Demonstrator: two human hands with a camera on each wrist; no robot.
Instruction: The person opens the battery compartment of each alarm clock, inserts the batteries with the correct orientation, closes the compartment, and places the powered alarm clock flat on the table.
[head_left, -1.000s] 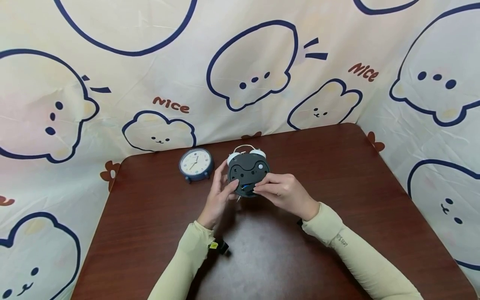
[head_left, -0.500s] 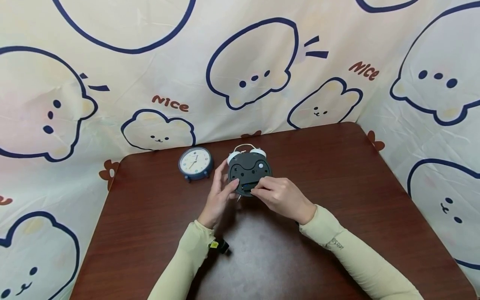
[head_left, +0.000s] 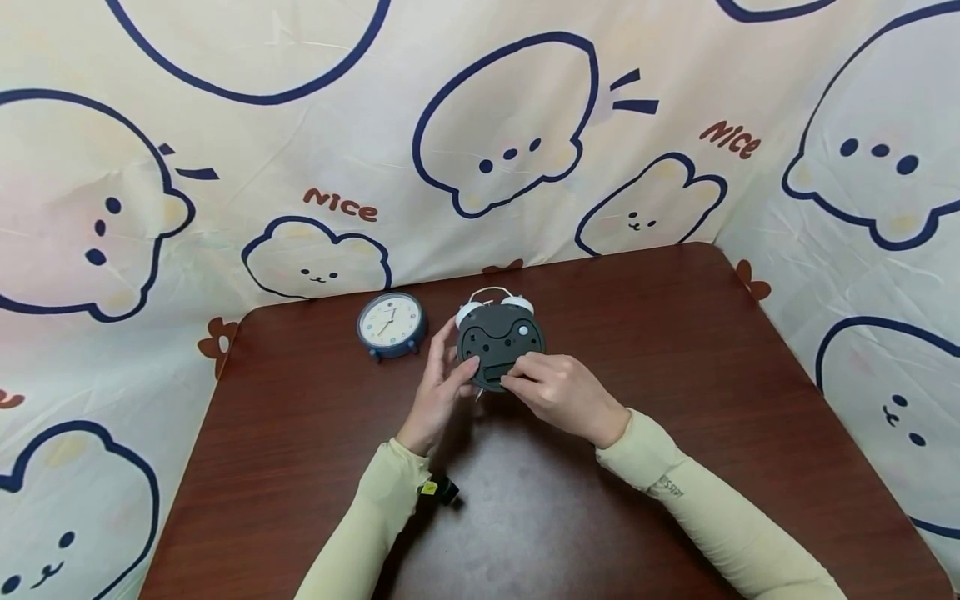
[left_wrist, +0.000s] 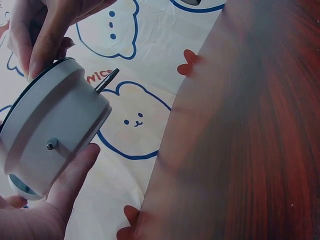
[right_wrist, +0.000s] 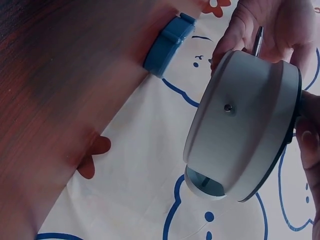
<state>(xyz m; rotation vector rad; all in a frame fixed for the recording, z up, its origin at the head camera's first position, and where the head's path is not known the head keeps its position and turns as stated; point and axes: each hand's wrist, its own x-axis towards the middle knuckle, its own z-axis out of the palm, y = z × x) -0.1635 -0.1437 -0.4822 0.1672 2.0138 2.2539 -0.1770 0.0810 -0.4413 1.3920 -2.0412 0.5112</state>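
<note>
A white twin-bell alarm clock is held up over the table, its dark grey back facing the head camera. My left hand grips it from the left, thumb on the back near the battery compartment and fingers behind. At the lower back, my right hand pinches the small dark battery cover at its right end, the fingertips partly hiding it. The left wrist view shows the clock's white side and a metal leg; in the right wrist view one bell shows underneath.
On the brown table, left of the held clock, stands a round blue alarm clock with its white dial facing up. A printed cloth hangs behind the table's back edge and along the sides.
My right hand has moved slightly left and lower, bringing the cover over the battery compartment. The blue battery that showed there is now hidden. My left hand keeps its grip on the clock.
</note>
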